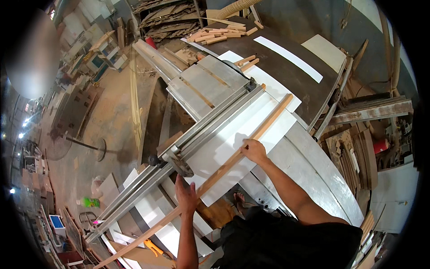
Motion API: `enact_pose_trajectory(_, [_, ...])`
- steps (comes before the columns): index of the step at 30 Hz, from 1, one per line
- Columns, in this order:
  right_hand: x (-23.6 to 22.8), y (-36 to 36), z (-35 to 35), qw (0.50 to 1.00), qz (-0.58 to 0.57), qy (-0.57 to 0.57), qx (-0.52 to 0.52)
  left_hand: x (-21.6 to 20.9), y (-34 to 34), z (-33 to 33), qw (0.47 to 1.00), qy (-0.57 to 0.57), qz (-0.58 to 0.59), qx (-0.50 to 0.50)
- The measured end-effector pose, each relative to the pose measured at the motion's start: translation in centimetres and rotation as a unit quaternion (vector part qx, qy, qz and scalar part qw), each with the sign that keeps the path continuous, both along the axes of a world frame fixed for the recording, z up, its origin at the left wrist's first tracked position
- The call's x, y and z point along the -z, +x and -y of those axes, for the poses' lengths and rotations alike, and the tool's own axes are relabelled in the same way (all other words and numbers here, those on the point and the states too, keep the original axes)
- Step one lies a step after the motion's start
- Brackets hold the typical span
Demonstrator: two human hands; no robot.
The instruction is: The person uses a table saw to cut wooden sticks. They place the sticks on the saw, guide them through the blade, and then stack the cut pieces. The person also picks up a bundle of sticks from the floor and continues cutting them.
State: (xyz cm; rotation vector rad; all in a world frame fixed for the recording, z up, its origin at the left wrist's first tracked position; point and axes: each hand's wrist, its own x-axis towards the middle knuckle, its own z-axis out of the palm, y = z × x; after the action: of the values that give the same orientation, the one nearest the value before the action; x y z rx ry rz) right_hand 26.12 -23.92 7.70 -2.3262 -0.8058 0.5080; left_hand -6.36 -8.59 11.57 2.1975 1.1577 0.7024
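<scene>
A long wooden strip (226,167) lies diagonally over white panels on a metal saw table (309,166), running from lower left to upper right. My right hand (254,151) grips the strip around its middle, fingers closed over its edge. Lower on the strip, my left hand (186,197) is upright with thumb and fingers apart. It crosses over the strip; whether it presses on it I cannot tell. Just beyond the left fingertips stands a metal clamp (179,165) with a dark knob, by the long aluminium rail (210,121).
Cut wood pieces (219,35) are heaped on the dark far table (286,54), near a narrow white strip (289,58). An orange-handled tool (153,247) lies at lower left. A floor fan (101,149) stands left. Stacked boards (354,157) lean at right.
</scene>
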Motion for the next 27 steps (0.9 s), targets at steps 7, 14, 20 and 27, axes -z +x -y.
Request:
enact_pose_trajectory(7, [-3.2,1.2,1.8,0.954,0.211,-0.078,-0.196,-3.8,3.3,-3.7,0.997,0.022,0.049,-0.056])
enact_pose_trajectory(14, [0.1,4.8,-0.1,0.934,0.205,-0.014,-0.292,-12.4,7.2,-13.9,0.941,-0.167,0.283,-0.079])
enact_pose_trajectory(20, [0.0,4.7,-3.8,0.93,0.166,0.059,-0.322,-6.8,8.1,-9.7,0.993,0.048,0.03,0.104])
enact_pose_trajectory(27, [2.1,2.8,-7.5,0.926,0.242,0.242,-0.16,0.7,9.2,-6.3,0.926,0.157,-0.293,0.177])
